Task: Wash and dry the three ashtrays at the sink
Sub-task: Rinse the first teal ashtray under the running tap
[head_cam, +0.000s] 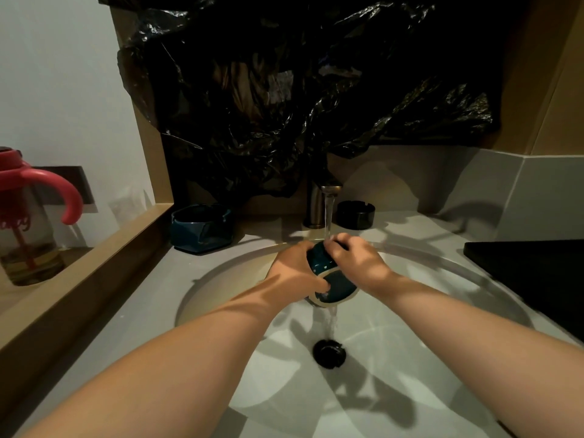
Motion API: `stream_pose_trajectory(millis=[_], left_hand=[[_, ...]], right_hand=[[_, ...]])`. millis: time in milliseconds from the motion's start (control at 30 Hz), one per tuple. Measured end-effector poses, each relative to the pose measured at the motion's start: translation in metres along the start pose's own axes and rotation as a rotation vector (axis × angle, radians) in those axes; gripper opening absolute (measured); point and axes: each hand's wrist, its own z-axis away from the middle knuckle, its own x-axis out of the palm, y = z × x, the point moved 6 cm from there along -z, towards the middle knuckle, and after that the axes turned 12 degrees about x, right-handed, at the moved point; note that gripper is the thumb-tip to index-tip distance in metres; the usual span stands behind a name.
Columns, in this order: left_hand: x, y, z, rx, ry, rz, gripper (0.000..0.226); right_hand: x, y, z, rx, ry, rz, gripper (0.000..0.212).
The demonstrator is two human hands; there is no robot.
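Gripping a teal ashtray [335,284] from both sides, the person holds it over the sink [284,374], right under the faucet [319,197]. The left hand [294,267] wraps around the ashtray's left side, with its thumb pressed on the pale-rimmed underside that faces the camera. The right hand [354,257] curls its fingers over the top edge, where the water [328,216] lands. The stream runs off the ashtray's lower edge and falls toward the black drain [329,352] in the basin.

A second teal ashtray [202,227] sits on the table [142,311] to the left of the faucet, against the back wall. A black ashtray [355,214] stands upright on the table just to the right of the faucet. Both are well apart from the hands.

A crumpled black plastic sheet [284,90] hangs above and behind the faucet. At far left, a clear bottle [28,216] with a pink lid and a curved pink handle stands on a wooden ledge. A flat black slab [531,273] lies at the right edge of the sink.
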Motion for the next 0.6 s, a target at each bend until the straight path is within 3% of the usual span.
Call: stream_pose_trajectory(millis=[167,200,333,400,467,533,600], left_hand=[[-0.002,-0.006,0.002,-0.076,0.056,0.328,0.06],[-0.002,-0.007,0.002,-0.081,0.057,0.375,0.059],[0.0,-0.011,0.001,-0.082,0.057,0.452,0.058],[-0.001,-0.011,0.001,-0.085,0.068,0.472,0.058],[-0.002,-0.012,0.0,-0.093,0.08,0.524,0.057],[-0.001,-0.015,-0.001,-0.125,0.102,0.607,0.06],[0.0,-0.017,-0.001,-0.16,0.114,0.687,0.066]], right_hand=[[-0.012,0.033,-0.004,0.392,-0.137,-0.457,0.03],[-0.012,0.03,-0.004,0.371,-0.143,-0.477,0.03],[-0.014,-0.006,-0.003,0.01,0.055,-0.163,0.028],[-0.011,-0.011,-0.002,-0.049,0.049,-0.154,0.027],[-0.014,0.004,-0.005,0.092,0.045,-0.282,0.036],[-0.006,0.02,-0.001,0.33,-0.127,-0.566,0.036],[-0.004,0.018,0.001,0.386,-0.189,-0.676,0.031]])
